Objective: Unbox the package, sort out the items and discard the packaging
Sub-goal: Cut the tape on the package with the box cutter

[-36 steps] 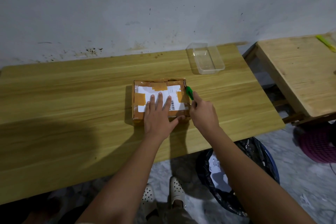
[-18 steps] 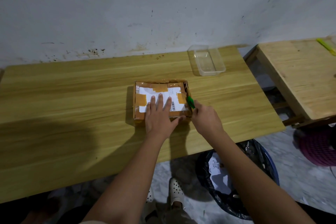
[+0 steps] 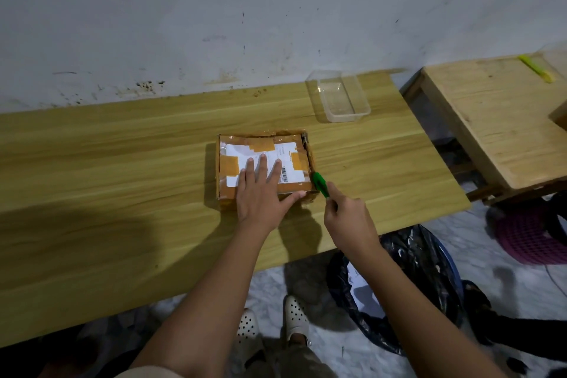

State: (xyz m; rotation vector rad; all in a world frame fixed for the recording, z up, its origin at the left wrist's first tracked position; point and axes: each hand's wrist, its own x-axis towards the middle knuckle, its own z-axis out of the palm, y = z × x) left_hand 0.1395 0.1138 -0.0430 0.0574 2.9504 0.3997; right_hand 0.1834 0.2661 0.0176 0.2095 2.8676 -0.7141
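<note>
Cardboard package (image 3: 264, 163), taped, flat under left hand (image 3: 260, 193); green cutter (image 3: 320, 183)

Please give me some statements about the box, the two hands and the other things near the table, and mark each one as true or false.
1. The left hand lies flat on top of the cardboard box. True.
2. The right hand holds a red pair of scissors. False: it holds a green cutter at the right edge of the box.
3. The clear plastic tray on the table has nothing in it. True.
4. The box is already open with its flaps up. False: the top is flat and still covered with tape and a white label.
5. A bin with a black bag stands on the floor beside the table. True.
</note>
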